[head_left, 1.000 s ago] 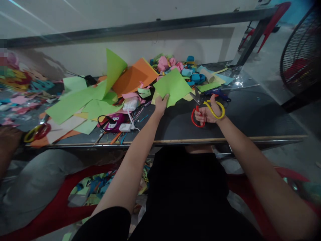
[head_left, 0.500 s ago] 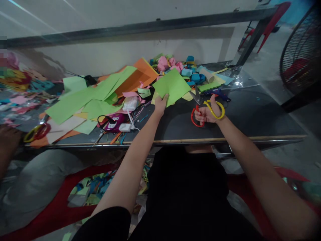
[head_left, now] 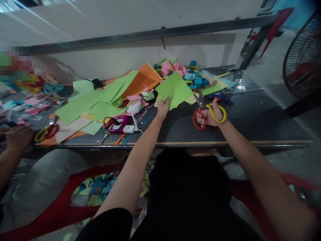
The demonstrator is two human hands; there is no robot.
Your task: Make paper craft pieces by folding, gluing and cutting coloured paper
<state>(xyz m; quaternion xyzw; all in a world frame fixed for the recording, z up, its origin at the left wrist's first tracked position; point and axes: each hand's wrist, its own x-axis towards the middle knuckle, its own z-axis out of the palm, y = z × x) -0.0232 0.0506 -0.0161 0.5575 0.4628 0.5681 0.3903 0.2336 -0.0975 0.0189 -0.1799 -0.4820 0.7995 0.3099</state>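
Observation:
A square sheet of green paper [head_left: 175, 89] is pinched at its lower left edge by my left hand [head_left: 164, 106], thumb on top. Some pale yellow paper [head_left: 191, 99] shows under it. My right hand [head_left: 208, 116] grips scissors [head_left: 200, 100] with one red and one yellow handle. Their blades are spread and point up and away, just right of the sheet and apart from it. Behind the sheet lies a heap of pink, blue and green folded paper pieces [head_left: 199, 81]. A dark blue tool with an orange part [head_left: 224, 99] rests beyond the scissors.
Left of me lie large green sheets [head_left: 80, 103], an orange sheet [head_left: 141, 80], and a purple power strip [head_left: 120, 124] with white plugs and cables. Another pair of scissors [head_left: 47, 131] is near a co-worker's hand [head_left: 18, 137]. A fan [head_left: 302, 57] stands at the right.
The camera view has shifted slightly, so the scene sits lower and farther right. My hands keep their holds on paper and scissors. The co-worker's hand shows more fully at the left.

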